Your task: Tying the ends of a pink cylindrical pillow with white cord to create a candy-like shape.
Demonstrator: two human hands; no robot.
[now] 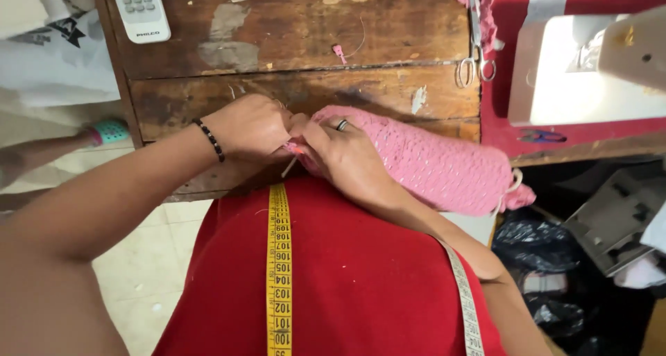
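A pink crocheted piece (437, 165) lies along the front edge of a worn wooden table (298, 37). My right hand (343, 155), with a ring on one finger, grips its left end. My left hand (253, 127), with a dark bead bracelet at the wrist, pinches the same end, fingertips touching the right hand's. A thin pale strand or stick (289, 166) pokes down between the two hands. What the fingers hold inside is hidden.
A yellow tape measure (279, 273) hangs over my red shirt. A white remote control (141, 9) lies at the table's back left, scissors (477, 64) at its right edge. A white sewing machine (590, 64) stands on a red surface at right. Dark bags sit below right.
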